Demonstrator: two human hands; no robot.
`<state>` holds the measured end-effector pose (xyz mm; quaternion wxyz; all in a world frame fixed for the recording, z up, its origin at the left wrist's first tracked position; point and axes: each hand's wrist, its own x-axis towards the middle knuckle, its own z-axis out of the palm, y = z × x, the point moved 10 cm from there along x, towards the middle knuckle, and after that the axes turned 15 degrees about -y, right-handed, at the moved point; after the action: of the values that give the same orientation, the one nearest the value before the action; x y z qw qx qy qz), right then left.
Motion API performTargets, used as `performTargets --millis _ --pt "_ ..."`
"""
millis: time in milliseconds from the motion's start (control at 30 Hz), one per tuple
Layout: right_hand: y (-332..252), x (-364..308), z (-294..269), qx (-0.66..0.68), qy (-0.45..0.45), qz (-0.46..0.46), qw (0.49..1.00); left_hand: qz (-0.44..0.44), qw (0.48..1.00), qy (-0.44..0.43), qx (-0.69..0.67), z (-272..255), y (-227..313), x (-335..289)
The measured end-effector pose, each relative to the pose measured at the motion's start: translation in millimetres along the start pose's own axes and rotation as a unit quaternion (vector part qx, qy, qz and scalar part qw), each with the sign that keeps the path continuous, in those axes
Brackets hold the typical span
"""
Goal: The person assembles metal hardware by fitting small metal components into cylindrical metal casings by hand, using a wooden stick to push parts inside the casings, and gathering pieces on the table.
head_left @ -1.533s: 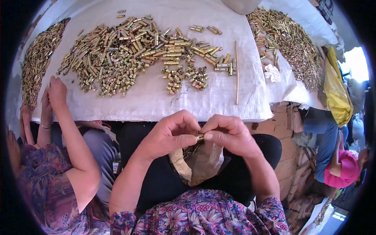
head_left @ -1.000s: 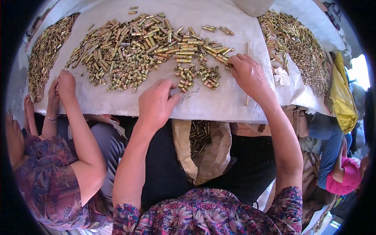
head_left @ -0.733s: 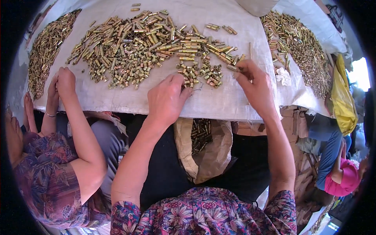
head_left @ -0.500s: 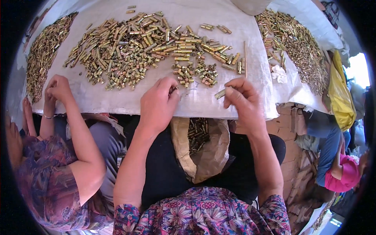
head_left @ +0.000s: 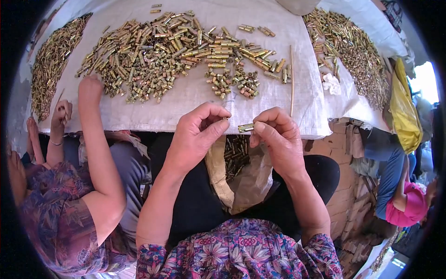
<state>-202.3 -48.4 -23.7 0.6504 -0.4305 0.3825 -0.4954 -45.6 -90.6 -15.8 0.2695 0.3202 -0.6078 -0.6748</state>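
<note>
White woven cloth covers the table, and heaps of shiny metal bits lie on it. One long heap of gold-coloured metal tubes spreads across the middle. Along its near side are lots of short, gold-coloured metal rings, and two little clumps of them sit to the right, near each other. A thin, straight, light-brown stick lies past the right end of the heap. More gold pieces make a heap on the far left and another on the far right, with a crumpled white scrap near that one.

By the table's near edge, the right hand pinches one short, shiny gold-coloured tube between thumb and fingers. The tube lies almost flat, and its free end points at the left hand. The left hand's thumb and finger are pressed together on a tiny gold-coloured piece, mostly hidden. The two hands are close but not touching.

Below them, an open tan sack sits between the person's legs, with many metal tubes inside. On the left, a co-worker's hand is by the long heap. I can't tell if it holds anything.
</note>
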Motion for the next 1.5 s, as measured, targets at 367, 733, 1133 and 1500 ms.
performTargets --millis 367,733,1133,1500 --pt "8 -4 4 0.004 0.001 0.007 1.0 -0.003 0.981 -0.019 -0.194 18 -13 -8" --pt "36 -6 15 0.185 -0.031 0.027 0.982 0.026 0.982 -0.047 -0.18 21 -18 -6" --pt "33 -21 26 0.197 -0.084 0.077 0.974 -0.02 0.956 -0.175 -0.235 50 -23 -7" --pt "-55 16 -73 -0.403 0.07 0.026 0.912 -0.033 0.996 -0.028 0.078 0 -11 -7"
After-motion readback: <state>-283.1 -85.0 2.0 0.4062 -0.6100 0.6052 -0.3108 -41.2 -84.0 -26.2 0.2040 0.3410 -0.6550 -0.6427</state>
